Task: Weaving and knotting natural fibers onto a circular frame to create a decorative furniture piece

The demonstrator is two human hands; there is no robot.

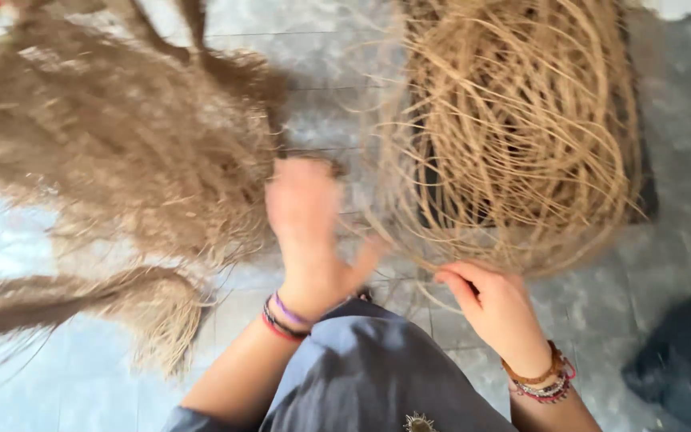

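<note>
1. The coil of tan cord [513, 136] lies on the grey floor [681, 160], over a dark mat [641, 172].
2. Right hand [493, 308], at the coil's near edge, pinches a strand in its fingers.
3. Left hand [309, 232], left of the coil, is blurred; I cannot tell its fingers' spread.
4. Loose fibre bundle [113, 152] lies farther left; strands could snag and tangle, I'd judge.
</note>
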